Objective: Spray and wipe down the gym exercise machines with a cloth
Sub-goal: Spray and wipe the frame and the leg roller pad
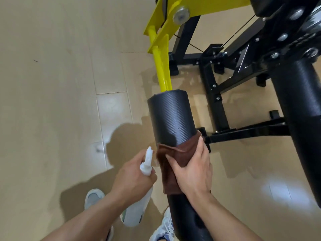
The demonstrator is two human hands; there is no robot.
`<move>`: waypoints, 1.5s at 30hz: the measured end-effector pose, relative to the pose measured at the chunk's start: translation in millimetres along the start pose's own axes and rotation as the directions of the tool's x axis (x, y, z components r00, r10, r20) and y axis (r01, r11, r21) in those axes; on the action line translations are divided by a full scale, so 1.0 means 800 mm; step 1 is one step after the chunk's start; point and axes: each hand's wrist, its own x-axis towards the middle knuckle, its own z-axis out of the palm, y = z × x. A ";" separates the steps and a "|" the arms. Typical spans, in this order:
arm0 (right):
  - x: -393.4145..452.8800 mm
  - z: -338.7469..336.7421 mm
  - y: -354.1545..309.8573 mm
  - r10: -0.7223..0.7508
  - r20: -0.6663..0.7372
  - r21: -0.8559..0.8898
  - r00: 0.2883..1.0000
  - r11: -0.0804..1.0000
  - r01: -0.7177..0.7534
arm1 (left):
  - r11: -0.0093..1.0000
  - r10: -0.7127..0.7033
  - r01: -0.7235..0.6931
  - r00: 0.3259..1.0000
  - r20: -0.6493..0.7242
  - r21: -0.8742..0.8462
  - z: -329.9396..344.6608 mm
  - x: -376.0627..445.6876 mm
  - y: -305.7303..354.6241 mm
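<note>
Right hand (192, 173) around brown cloth (171, 164) on black roller pad (171, 117); left hand (133, 178) around spray bottle (139, 202)

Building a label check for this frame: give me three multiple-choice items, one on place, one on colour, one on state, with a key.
1. Where is the cloth?
A. on the floor
B. wrapped round the black roller pad
C. over the yellow arm

2. What colour is the cloth?
A. brown
B. white
C. blue

3. What is the left hand doing?
A. hanging idle
B. pressing the floor
C. gripping the spray bottle

Key: 1 B, the right hand presses it round the pad; 2 A, plainly brown; 3 C, fingers curl round the bottle's neck.
</note>
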 end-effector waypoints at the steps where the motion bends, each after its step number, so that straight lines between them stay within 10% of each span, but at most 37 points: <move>1: 0.026 -0.001 -0.020 -0.024 -0.013 -0.001 1.000 1.000 0.024 | 1.000 0.009 -0.009 1.000 -0.004 0.000 -0.002 0.009 0.002; 9: 0.179 -0.007 -0.129 -0.152 -0.097 0.031 0.984 0.987 0.155 | 1.000 -0.011 0.009 0.998 -0.059 -0.027 0.005 0.042 -0.002; 21: 0.011 0.006 -0.001 -0.412 -0.145 0.017 0.899 0.908 0.419 | 0.979 -0.141 0.136 0.990 -0.022 -0.155 0.079 -0.006 0.004; 27: 0.014 0.004 0.002 -0.055 -0.008 0.103 0.998 0.993 0.056 | 0.987 -0.114 0.113 0.993 -0.004 -0.112 0.071 -0.010 0.002; 37: 0.142 0.003 -0.111 -0.170 -0.131 0.086 0.977 0.980 0.182 | 0.996 -0.069 0.063 0.992 -0.101 -0.066 0.053 0.017 0.000; 45: 0.203 -0.024 -0.110 -0.700 0.060 -0.016 0.711 0.712 0.702 | 0.999 -0.016 0.006 0.983 -0.183 -0.054 0.092 0.003 -0.006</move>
